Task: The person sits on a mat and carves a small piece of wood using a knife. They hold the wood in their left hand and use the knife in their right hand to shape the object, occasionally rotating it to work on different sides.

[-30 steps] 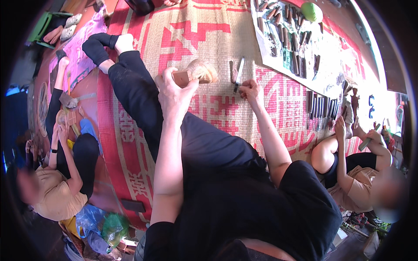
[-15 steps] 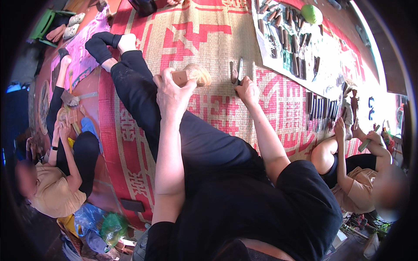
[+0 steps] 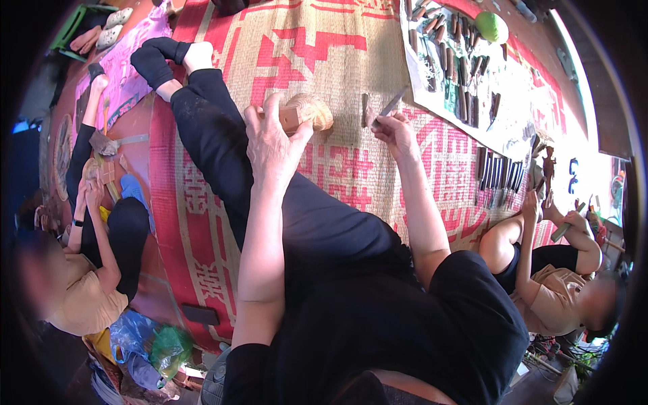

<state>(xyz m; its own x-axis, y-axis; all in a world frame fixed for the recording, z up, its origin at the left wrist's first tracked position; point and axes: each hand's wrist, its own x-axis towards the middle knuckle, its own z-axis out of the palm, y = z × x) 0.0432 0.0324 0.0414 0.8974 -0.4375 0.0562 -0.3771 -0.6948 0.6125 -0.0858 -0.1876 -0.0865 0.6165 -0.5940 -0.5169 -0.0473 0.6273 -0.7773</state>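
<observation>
While the person sat on the red and tan woven mat point(image 3: 337, 61) with one leg in dark trousers stretched forward, the left hand point(image 3: 273, 138) was raised over the knee and closed around a pale carved wooden piece point(image 3: 307, 111). Its fingers wrapped the near end, and the rounded, carved end stuck out to the right of the hand. The right hand point(image 3: 395, 131) was well apart from it, low over the mat, with its fingers pinched together on a slim carving tool point(image 3: 391, 104) whose metal blade pointed up and away. Just beside that tool a short dark stick point(image 3: 365, 109) lay on the mat. Farther right, a white cloth point(image 3: 520, 125) carried rows of many chisels point(image 3: 496, 172). On the left a second person point(image 3: 88, 270) sat working on wood, and on the right a third person point(image 3: 547, 270) held a small dark figure point(image 3: 548, 165).
</observation>
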